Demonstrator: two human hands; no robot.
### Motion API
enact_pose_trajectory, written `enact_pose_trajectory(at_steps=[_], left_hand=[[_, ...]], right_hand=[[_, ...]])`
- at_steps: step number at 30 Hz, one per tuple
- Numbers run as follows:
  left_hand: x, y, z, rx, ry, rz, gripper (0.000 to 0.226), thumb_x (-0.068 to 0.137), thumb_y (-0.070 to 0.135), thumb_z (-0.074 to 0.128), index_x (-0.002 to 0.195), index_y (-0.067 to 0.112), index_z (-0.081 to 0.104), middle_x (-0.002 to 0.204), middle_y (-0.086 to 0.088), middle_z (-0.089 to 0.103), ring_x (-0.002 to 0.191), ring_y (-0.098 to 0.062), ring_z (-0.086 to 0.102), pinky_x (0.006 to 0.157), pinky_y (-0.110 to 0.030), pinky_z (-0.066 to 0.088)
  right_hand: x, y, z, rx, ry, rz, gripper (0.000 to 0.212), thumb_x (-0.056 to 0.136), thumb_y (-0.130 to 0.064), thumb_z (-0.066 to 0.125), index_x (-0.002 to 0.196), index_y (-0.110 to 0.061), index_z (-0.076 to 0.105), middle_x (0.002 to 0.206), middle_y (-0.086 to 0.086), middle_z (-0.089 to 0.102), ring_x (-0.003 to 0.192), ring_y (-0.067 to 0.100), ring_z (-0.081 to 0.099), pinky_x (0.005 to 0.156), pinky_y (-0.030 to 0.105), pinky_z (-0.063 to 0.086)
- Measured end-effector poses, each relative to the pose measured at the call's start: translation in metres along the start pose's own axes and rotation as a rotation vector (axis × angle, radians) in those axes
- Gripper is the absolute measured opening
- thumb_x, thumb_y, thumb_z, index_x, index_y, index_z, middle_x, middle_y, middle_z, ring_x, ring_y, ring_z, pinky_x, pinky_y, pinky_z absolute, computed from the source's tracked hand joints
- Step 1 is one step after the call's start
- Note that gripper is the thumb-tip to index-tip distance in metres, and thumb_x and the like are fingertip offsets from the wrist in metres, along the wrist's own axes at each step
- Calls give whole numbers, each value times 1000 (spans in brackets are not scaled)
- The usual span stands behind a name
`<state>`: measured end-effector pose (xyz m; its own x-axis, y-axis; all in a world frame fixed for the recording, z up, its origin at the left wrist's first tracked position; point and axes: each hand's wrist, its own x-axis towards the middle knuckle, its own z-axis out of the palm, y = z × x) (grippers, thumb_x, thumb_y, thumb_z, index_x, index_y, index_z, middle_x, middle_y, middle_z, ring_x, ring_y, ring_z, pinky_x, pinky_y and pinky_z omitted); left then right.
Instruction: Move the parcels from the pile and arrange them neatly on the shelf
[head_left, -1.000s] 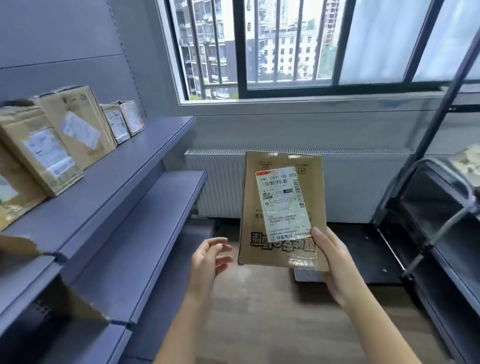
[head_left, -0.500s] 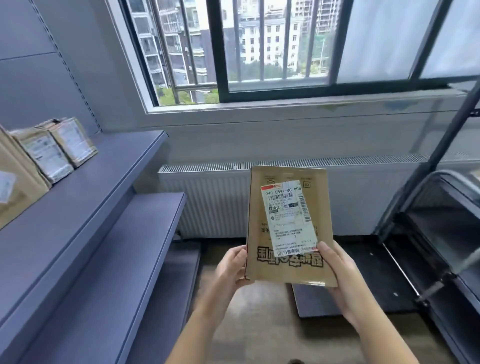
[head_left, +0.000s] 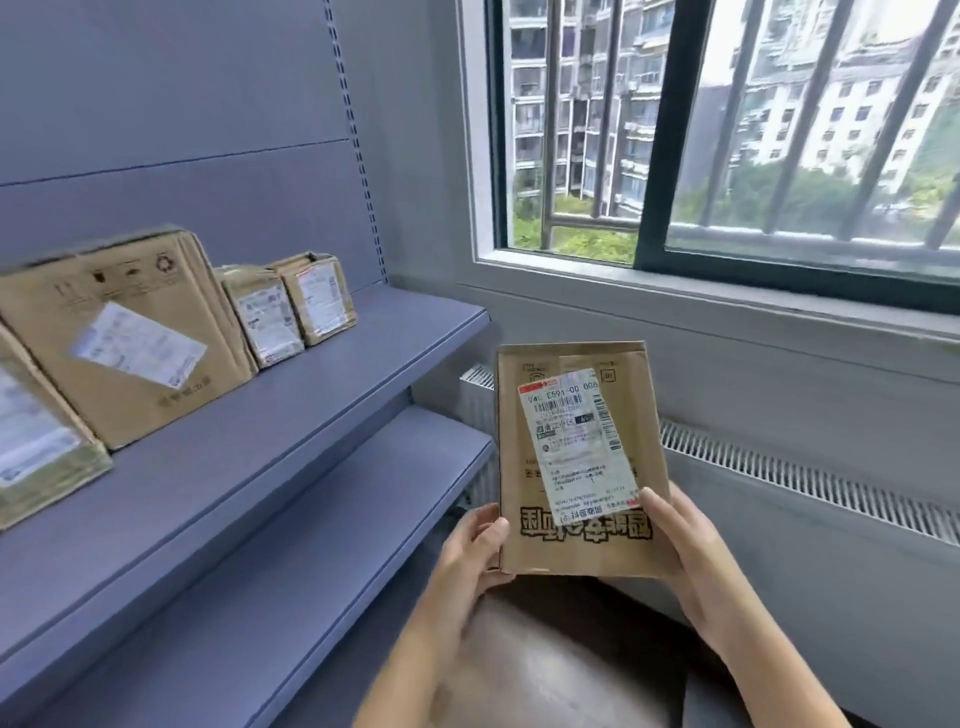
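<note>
Swung view left since prior frame, bringing shelf (head_left: 363, 358) nearer. Held flat brown parcel (head_left: 576, 457) upright in mid-air, label toward camera, right of shelf and clear of it. Gripped lower left corner with left hand (head_left: 470, 553), lower right edge with right hand (head_left: 685, 551), thumb on label corner. Noted large box (head_left: 130, 338) and two small boxes (head_left: 265, 314) standing in row on upper board; radiator (head_left: 805, 483) behind.
</note>
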<state>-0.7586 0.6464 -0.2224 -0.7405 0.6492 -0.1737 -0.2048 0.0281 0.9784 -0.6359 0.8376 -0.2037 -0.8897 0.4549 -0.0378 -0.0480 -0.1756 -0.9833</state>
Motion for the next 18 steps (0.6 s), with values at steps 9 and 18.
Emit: enact_pose_trajectory(at_steps=[9,18], left_hand=[[115,15,-35,-17,130,75,53,77,47,61,121,17,56,112,-3,71,105,-20,67,83,-28,53],[251,72,-93,33,164,178,46,81,31,66,125,24,54,116,6,70,106,-8,65,76,-14,51]], right_hand=[[156,-4,2,-100,-151,-22,57,76,-54,72,130,-49,52,125,-14,65,111,8,63,87,31,49],[334,-32,8,-221,-425,2,98,63,-30,85,146,-37,33,138,-3,58,115,21,64,93,36,53]])
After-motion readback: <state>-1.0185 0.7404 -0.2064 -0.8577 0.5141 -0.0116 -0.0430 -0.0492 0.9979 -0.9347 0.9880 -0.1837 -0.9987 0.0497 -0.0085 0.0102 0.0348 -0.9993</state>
